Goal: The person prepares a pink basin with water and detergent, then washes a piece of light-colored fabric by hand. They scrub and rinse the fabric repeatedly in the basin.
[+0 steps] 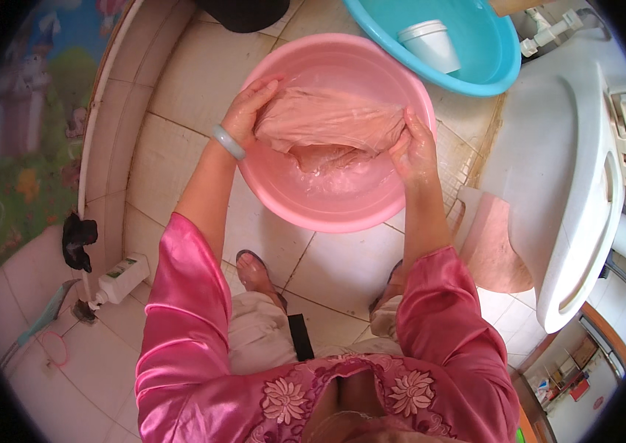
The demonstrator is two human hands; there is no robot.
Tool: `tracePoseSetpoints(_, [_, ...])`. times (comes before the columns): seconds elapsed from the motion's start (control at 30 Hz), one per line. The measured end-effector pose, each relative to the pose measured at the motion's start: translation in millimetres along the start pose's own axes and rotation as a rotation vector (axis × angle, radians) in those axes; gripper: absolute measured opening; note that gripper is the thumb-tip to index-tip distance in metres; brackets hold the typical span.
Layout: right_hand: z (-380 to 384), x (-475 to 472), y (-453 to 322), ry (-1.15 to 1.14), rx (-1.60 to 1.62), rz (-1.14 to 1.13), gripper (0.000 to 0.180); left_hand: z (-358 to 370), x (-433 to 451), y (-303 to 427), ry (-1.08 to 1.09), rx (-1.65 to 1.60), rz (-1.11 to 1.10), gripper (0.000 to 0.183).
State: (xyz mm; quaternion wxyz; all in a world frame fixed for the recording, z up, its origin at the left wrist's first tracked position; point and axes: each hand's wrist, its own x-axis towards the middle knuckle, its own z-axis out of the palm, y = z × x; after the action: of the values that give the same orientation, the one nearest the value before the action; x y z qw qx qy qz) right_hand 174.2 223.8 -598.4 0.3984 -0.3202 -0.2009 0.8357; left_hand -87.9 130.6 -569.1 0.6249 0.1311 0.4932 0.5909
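Note:
A wet, pale pink cloth garment (329,119) is stretched between my two hands over a pink plastic basin (313,213). My left hand (252,108) grips the garment's left end near the basin's left rim, a pale bangle on its wrist. At the right rim, my right hand (415,144) pinches the other end between thumb and fingers. The lower edge of the cloth sags in an opening, close to or touching the water (326,183) in the basin. Its underside and the fingertips behind the cloth are hidden.
A turquoise basin (498,66) with a white plastic tub (429,45) in it stands beyond the pink one, at the right. A white washbasin (534,127) lines the right side. A black bucket (246,14) is at the top; a white bottle (122,278) lies at the left.

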Motion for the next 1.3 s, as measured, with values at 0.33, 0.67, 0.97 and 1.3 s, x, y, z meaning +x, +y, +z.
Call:
tracePoseSetpoints(0.33, [13,-2,6,0.156,-0.063,0.067,0.032,13,-8,-8,-0.156,0.427,-0.305,0.039])
tracePoseSetpoints(0.67, [57,-19,79,0.423,0.057,0.221,0.022,113,9,-74,0.295,1.301,0.108,0.03])
tracePoseSetpoints(0.97, [31,-27,66,0.244,0.006,0.235,0.034,117,8,-69,0.252,1.239,0.138,0.026])
tracePoseSetpoints(1.3, [53,-23,51,0.122,0.184,0.275,0.02,33,13,-36,0.203,1.02,0.045,0.029])
